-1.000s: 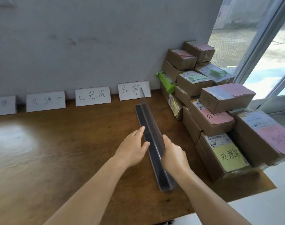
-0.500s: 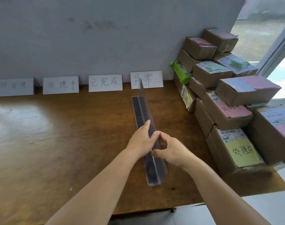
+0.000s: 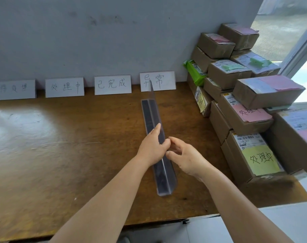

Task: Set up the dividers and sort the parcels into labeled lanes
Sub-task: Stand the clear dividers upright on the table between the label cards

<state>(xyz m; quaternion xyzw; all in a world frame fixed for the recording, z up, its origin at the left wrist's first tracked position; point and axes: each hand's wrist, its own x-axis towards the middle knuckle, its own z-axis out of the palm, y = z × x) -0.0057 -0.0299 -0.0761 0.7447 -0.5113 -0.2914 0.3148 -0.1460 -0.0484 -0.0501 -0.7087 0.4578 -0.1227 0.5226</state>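
A long clear divider with a dark base strip lies on the wooden table. It runs from the front edge toward the fourth white label card. My left hand lies along the left side of its upright fin, fingers straight and thumb at the top edge. From the right, my right hand pinches the same edge with curled fingertips, touching my left thumb. Three more label cards stand along the wall. Cardboard parcels with pink, yellow and green notes are stacked at the right.
The grey wall closes the table's far side. The parcel stack fills the right end up to the window. The table's front edge runs just below my forearms. The left half of the tabletop holds only glare.
My hands have closed together on the divider's fin until they touch. The divider has swung to run straighter toward the fourth card.
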